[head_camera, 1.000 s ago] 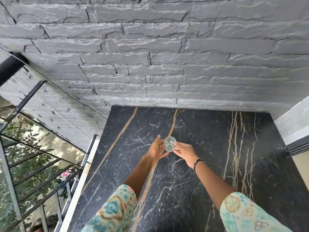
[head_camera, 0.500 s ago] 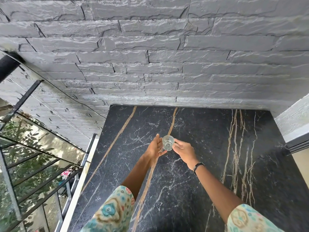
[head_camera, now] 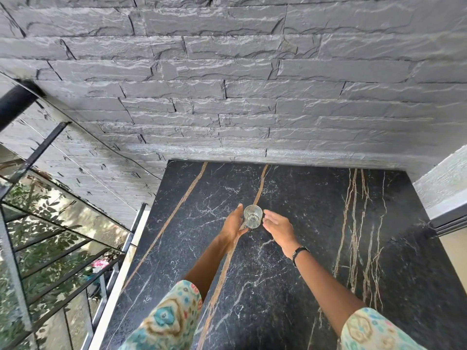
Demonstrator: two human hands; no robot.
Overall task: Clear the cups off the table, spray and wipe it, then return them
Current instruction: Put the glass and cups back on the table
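A small clear glass cup [head_camera: 252, 216] stands upright on the black marble table [head_camera: 316, 248], near its middle. My left hand [head_camera: 233, 223] lies against the cup's left side with straight fingers, the thumb reaching under its near edge. My right hand [head_camera: 276, 227] hovers just right of the cup with relaxed fingers and a narrow gap between them. No other cup is in view.
A grey stone wall [head_camera: 252, 97] rises directly behind the table's far edge. A black metal railing with glass panels [head_camera: 63, 248] runs along the left, with foliage below. A light wall corner [head_camera: 444, 183] borders the table on the right.
The cup moved slightly forward over the table. My right hand, which held the cup's right side, has let go and drawn a little away. My left hand stays against it.
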